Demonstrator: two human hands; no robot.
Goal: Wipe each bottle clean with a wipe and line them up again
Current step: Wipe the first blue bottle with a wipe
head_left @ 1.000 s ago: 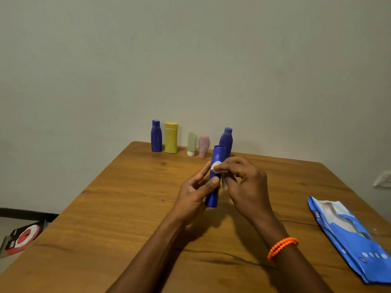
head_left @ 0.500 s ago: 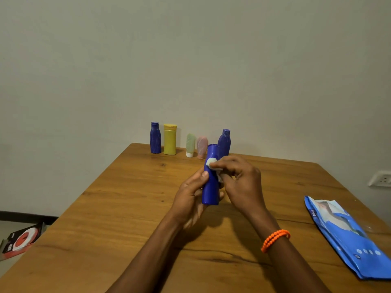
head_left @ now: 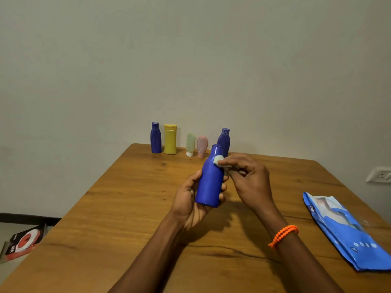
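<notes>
My left hand (head_left: 188, 199) grips a blue bottle (head_left: 210, 180) around its lower body, held upright above the wooden table (head_left: 118, 218). My right hand (head_left: 247, 180) pinches a small white wipe (head_left: 218, 160) against the bottle's shoulder, just below the neck. Along the table's far edge stand a dark blue bottle (head_left: 156, 137), a yellow bottle (head_left: 170, 138), a pale green tube (head_left: 190, 144), a pink tube (head_left: 202, 146) and another dark blue bottle (head_left: 224, 138), partly hidden behind the held one.
A blue pack of wipes (head_left: 342, 231) lies flat at the table's right edge. A wall socket (head_left: 379, 175) sits on the right wall. On the floor at lower left lies a black and red box (head_left: 23, 243).
The held bottle has turned in my left hand, so its broad side now faces me. My right hand keeps the wipe at the bottle's shoulder. The view has dipped slightly.
</notes>
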